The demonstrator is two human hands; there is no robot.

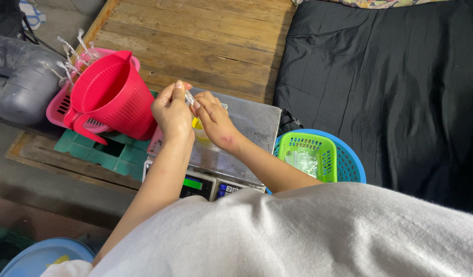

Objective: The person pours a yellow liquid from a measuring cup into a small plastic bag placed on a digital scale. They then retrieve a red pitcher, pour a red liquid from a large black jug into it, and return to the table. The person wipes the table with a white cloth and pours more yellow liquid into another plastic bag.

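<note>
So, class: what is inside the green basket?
The green basket sits inside a blue basket and holds clear plastic bags. Its near part is covered by the person's grey shirt, so anything there cannot be seen.

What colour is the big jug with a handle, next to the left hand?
The jug is bright pinkish red, as the head view shows.

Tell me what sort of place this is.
Probably a small home or market packing spot, worked low down. A weighing scale with a metal pan sits on a wooden platform, with plastic baskets around: a green basket and a red jug.
</note>
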